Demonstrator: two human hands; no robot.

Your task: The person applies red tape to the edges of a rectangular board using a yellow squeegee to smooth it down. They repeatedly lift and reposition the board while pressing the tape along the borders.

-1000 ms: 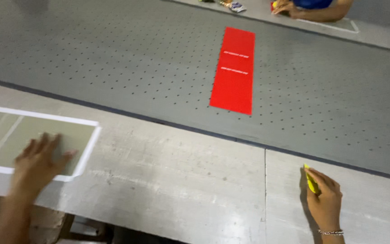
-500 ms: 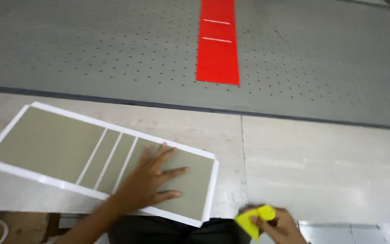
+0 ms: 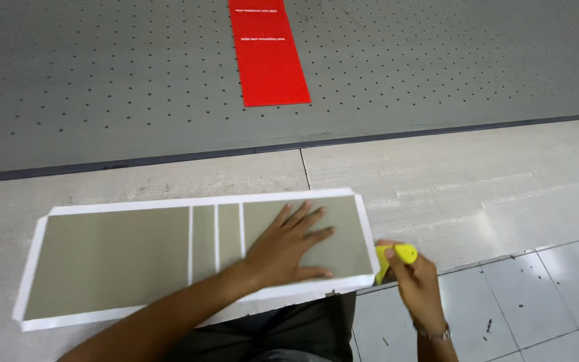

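Grey perforated table bed (image 3: 102, 80) fills the upper half of the head view, dotted with small holes; a red rectangular sheet (image 3: 267, 50) with two thin lines of white print lies flat on it near top centre, well apart from both hands; a dark strip (image 3: 169, 157) marks the bed's near edge, running across the frame and rising to the right; below it a pale stone-look counter (image 3: 470, 181) with one thin seam just right of centre; on the counter lies a long olive-grey panel (image 3: 115, 258) with a white border, split by three narrow white lines into one wide field at left, two slim strips, and another field at right; its corners are clipped at an angle; the panel's near edge sits close to the counter's front edge; left hand (image 3: 289, 245) is open, palm down, fingers spread, pressed flat on the panel's right field; right hand (image 3: 417, 285) is closed round a yellow tool (image 3: 393, 258), held just at the panel's lower right corner, contact with the white border cannot be told; a bracelet (image 3: 433, 333) sits on that wrist; counter right of the panel is bare up to its front edge; white tiled floor (image 3: 537, 295) with small dark specks shows at lower right.
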